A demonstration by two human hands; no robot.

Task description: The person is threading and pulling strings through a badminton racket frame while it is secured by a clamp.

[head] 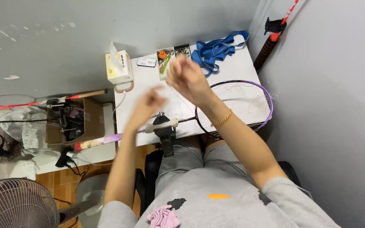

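A badminton racket [258,90] with a purple frame lies across the white table [237,67], its shaft held in a black clamp [164,131] at the table's front edge. Both my hands are raised above it. My left hand [148,105] is blurred, fingers curled, over the shaft near the clamp. Higher and farther back, my right hand [186,78] has its fingers pinched together. A thin string seems to run from the hands to the racket head, but it is too faint to tell. A gold bracelet sits on my right wrist.
A tissue box [118,67], a small remote [147,62], two small trays of bits [165,61] and a blue strap [216,48] lie at the table's back. A cardboard box [87,122] stands left, a fan [13,202] at lower left. Grey walls close in right and behind.
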